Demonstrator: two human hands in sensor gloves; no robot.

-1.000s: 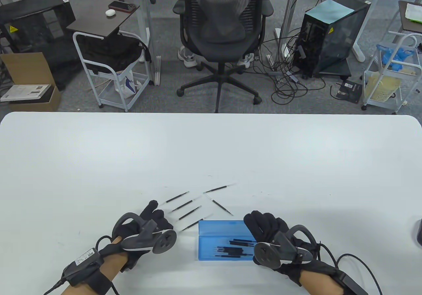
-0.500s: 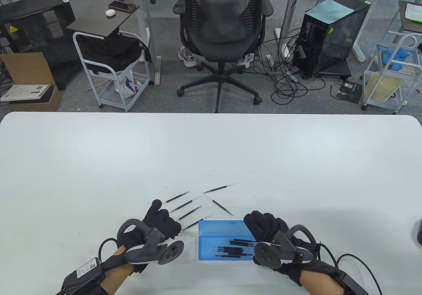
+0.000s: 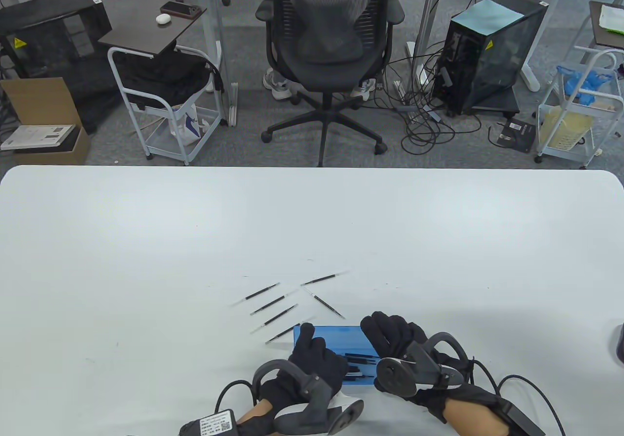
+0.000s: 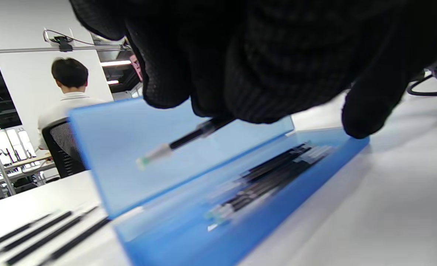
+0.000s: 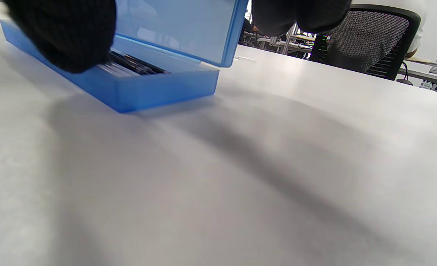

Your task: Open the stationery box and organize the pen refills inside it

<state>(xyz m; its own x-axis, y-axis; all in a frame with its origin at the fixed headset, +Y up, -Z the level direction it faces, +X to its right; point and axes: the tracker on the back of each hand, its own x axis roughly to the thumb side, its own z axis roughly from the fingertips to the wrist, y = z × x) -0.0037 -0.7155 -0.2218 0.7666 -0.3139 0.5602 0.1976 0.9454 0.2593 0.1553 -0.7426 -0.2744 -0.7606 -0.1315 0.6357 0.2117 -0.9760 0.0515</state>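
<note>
The blue stationery box (image 3: 336,336) lies with its lid up near the table's front edge, with several black refills (image 3: 360,358) inside. My left hand (image 3: 317,358) hovers over the box's left half and pinches one black pen refill (image 4: 189,138), which hangs above the tray (image 4: 240,236) in the left wrist view. My right hand (image 3: 390,331) grips the box's right end; its thumb (image 5: 63,33) is against the front wall (image 5: 148,87) and its other fingers are at the raised lid. Several loose refills (image 3: 275,316) lie on the table just beyond the box, to its left.
The white table (image 3: 312,221) runs wide beyond the refills. A black office chair (image 3: 331,41) stands behind its far edge, with carts, computer cases and cables on the floor. A person sits in the background of the left wrist view.
My left hand has swung right from beside the loose refills to above the box. The right hand, the box and the loose refills have stayed put.
</note>
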